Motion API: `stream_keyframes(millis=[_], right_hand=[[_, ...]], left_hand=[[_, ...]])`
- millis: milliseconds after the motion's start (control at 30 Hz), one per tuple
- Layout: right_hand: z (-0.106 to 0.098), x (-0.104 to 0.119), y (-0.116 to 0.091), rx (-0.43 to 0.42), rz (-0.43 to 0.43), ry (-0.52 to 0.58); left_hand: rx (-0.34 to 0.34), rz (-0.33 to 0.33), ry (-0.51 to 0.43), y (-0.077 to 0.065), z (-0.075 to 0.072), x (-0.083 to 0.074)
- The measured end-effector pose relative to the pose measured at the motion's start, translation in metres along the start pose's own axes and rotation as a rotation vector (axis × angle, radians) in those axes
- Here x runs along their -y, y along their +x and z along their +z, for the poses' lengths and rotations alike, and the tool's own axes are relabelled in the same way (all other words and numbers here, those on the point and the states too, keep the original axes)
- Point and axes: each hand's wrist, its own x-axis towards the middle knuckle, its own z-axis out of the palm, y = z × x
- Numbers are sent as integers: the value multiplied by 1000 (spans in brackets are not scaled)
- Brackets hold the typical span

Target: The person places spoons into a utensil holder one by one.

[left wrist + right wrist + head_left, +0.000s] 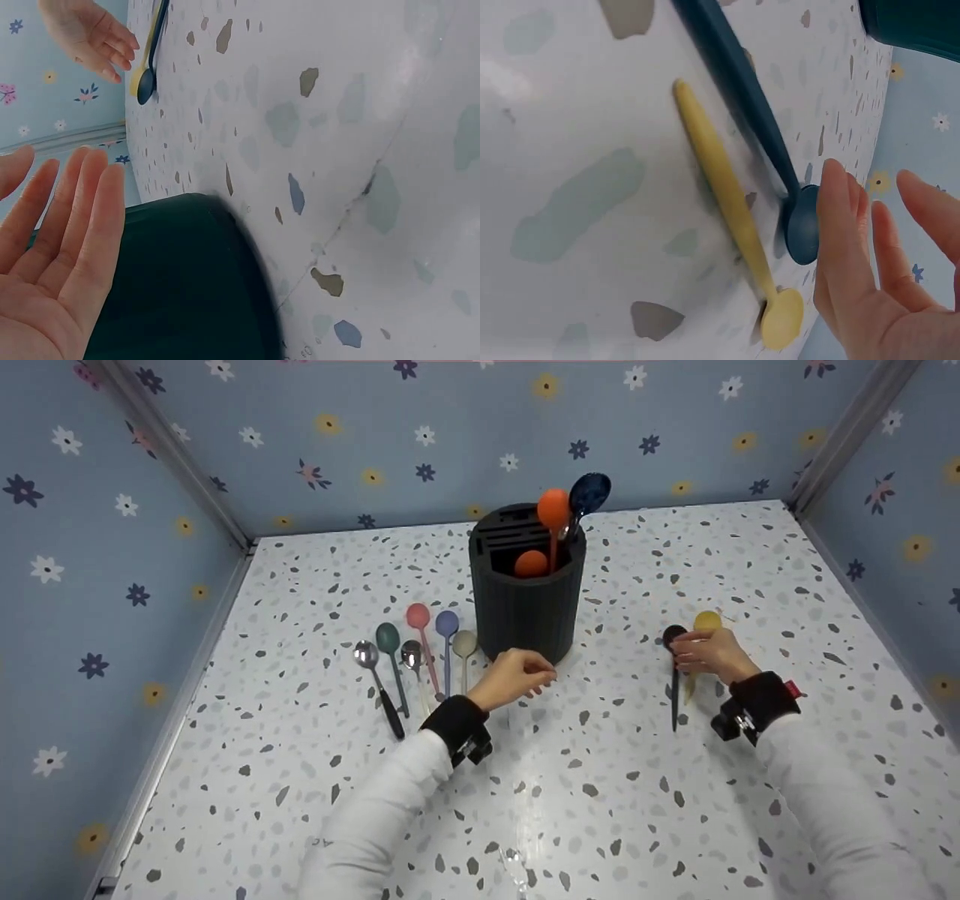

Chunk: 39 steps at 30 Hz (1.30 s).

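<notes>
My right hand point(712, 655) hovers over a dark spoon point(674, 697) and a yellow spoon point(707, 620) that lie side by side on the tabletop. In the right wrist view its fingers are loosely bent and hold nothing; the dark spoon point(765, 120) and yellow spoon point(731, 195) both rest on the surface. My left hand point(514, 679) is just in front of the black ribbed utensil holder point(525, 622), and the left wrist view shows its fingers extended with nothing in them. Standing in the holder are two orange spoons point(553, 510) and a dark blue spoon point(590, 493).
Left of the holder lies a row of several spoons: a metal one with a black handle point(388, 709), a green point(388, 637), another metal point(412, 655), a pink point(418, 616), a purple point(447, 622) and a beige point(464, 643). Flowered panels point(420, 502) enclose the speckled table point(585, 832).
</notes>
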Motion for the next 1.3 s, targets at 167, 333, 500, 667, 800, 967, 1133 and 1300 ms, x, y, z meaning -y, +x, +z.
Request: stream_keyframes(millis=[167, 333, 500, 667, 800, 967, 1133, 1300], right_hand=[[-2, -9, 4, -40, 44, -28], [-1, -18, 6, -57, 55, -37], [2, -21, 8, -79, 73, -129], [6, -22, 13, -87, 89, -236], [10, -20, 16, -42, 111, -294], [18, -19, 16, 38, 150, -271], [26, -21, 15, 57, 207, -69], [36, -22, 12, 68, 224, 77]], left_hand=[[3, -21, -25, -1, 5, 7], [4, -43, -43, -3, 10, 11], [27, -48, -66, -4, 17, 15], [67, -67, -79, -4, 23, 16], [75, -79, -85, -4, 28, 17], [83, -95, -88, -5, 33, 17], [99, -123, -87, -7, 38, 16], [93, -133, -85, -8, 41, 17]])
